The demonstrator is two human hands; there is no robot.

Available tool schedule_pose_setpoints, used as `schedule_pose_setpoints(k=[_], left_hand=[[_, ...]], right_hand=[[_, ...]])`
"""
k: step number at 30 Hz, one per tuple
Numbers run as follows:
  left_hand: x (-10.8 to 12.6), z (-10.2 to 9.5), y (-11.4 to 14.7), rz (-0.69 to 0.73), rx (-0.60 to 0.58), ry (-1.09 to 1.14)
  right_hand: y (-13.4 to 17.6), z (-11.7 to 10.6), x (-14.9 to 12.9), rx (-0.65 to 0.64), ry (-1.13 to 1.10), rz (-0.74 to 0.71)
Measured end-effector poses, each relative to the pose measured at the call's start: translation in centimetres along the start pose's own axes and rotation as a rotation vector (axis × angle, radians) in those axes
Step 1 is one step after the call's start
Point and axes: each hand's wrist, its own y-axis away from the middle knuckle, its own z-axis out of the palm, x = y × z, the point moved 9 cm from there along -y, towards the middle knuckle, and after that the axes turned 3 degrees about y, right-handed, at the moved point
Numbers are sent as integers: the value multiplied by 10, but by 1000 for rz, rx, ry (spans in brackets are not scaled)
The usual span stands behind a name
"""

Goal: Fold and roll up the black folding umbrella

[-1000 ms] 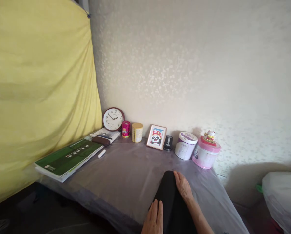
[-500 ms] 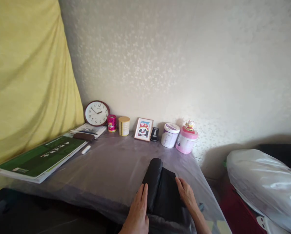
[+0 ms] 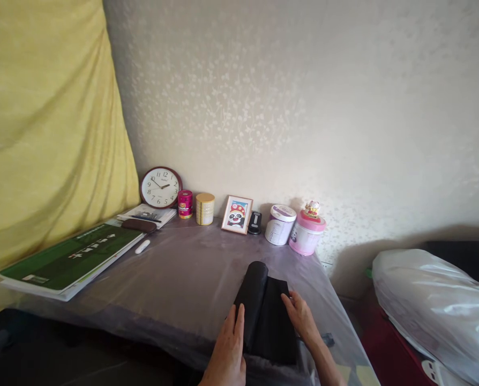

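Note:
A black roll of thin, soft sheet material (image 3: 251,303) lies near the front of the table, with a flat loose flap (image 3: 275,321) spread out on its right. My left hand (image 3: 228,346) is against the near left side of the roll, two digits lying along it and the others hidden. At the flap's right edge, my right hand (image 3: 301,316) has its thumb and fingers closed on the black sheet. A small dark object (image 3: 328,339) shows just right of my right wrist; its kind is unclear.
Clear plastic covers the table (image 3: 183,279). Along the wall stand a clock (image 3: 161,187), a pink can (image 3: 185,204), a yellow-lidded tin (image 3: 204,209), a picture frame (image 3: 237,214) and two tubs (image 3: 280,225). A green book (image 3: 68,260) lies left; a bulging plastic bag (image 3: 432,300) sits right.
My right hand has shifted slightly left, its fingers now farther over the flap's edge. The dark object by my wrist shows more. My left hand stays at the roll.

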Motion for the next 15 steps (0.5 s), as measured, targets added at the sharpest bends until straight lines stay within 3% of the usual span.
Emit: schedule_pose_setpoints(k=[6,11,15], left_hand=[[0,4,-2,32,51,-53],[3,2,-2,36,37,-64],[3,3,-3,36,24,-77]], right_hand=[[1,11,-46,-192,-468,-6],[-1,29,-79,-210,-570,-20],[-6,51,-82,-205,-569,-12]])
